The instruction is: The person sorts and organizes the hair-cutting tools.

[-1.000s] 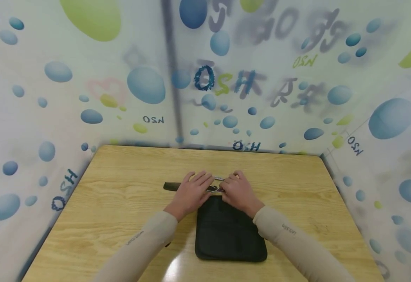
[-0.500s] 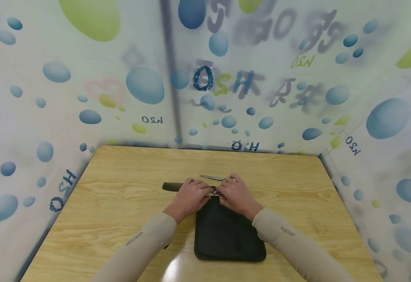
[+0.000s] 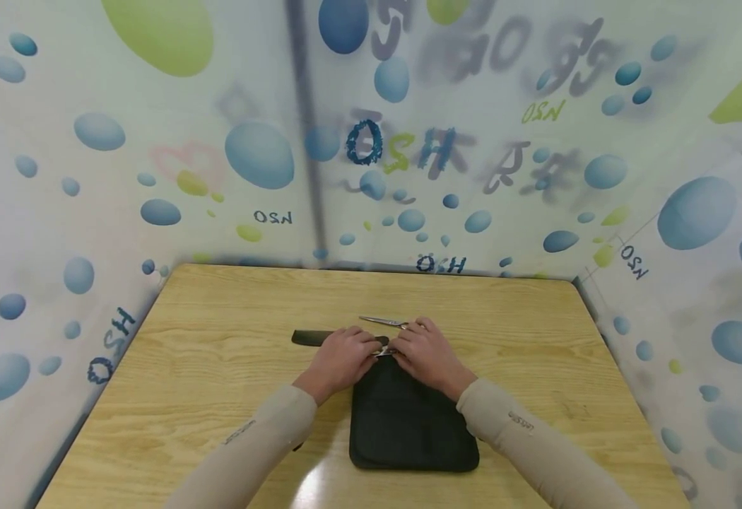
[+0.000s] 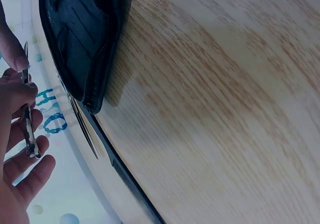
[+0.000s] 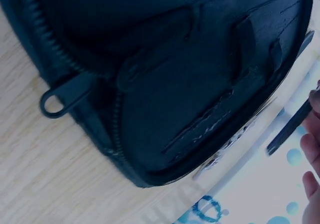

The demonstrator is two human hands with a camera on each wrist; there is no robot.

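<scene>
Between both hands, above the top edge of a black zip case (image 3: 414,424), is a slim silvery pair of scissors (image 4: 27,124), seen nearly edge-on. My left hand (image 3: 343,357) pinches it between thumb and fingers. From the other end, my right hand (image 3: 427,353) grips it with its fingertips. The fingers cover much of it in the head view. Behind the right hand, a second pair of scissors (image 3: 380,321) lies on the table. A black comb (image 3: 309,338) reaches out leftward from behind the left hand.
The wooden table (image 3: 231,318) stands against printed walls (image 3: 269,92) on three sides. In the right wrist view the case shows its unzipped edge, inner loops and a zip pull (image 5: 65,96). A small dark thing (image 3: 297,447) peeks out beside the left sleeve.
Both hands have come slightly nearer to the case's top edge with the held scissors, and the left fingers have curled in more. The scissors lying behind show more of their blades.
</scene>
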